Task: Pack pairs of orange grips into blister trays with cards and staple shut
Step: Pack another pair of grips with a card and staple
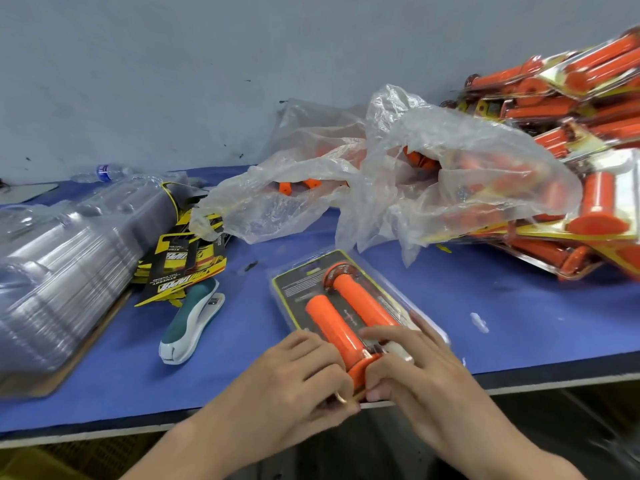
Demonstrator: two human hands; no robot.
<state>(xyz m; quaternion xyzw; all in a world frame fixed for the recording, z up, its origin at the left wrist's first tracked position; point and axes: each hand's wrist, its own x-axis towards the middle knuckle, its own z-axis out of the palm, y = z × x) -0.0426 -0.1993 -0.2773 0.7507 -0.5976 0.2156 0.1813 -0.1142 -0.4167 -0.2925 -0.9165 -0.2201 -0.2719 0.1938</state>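
A clear blister tray with a dark printed card lies on the blue table near its front edge. Two orange grips lie side by side in it. My left hand and my right hand both press on the tray's near end, fingers curled around the flanged end of the left grip. A teal and white stapler lies to the left of the tray. Yellow and black cards are piled behind the stapler.
A tall stack of empty clear blister trays fills the left. Crumpled clear plastic bags holding loose orange grips sit behind the tray. Finished packs are heaped at the right. A water bottle lies by the wall.
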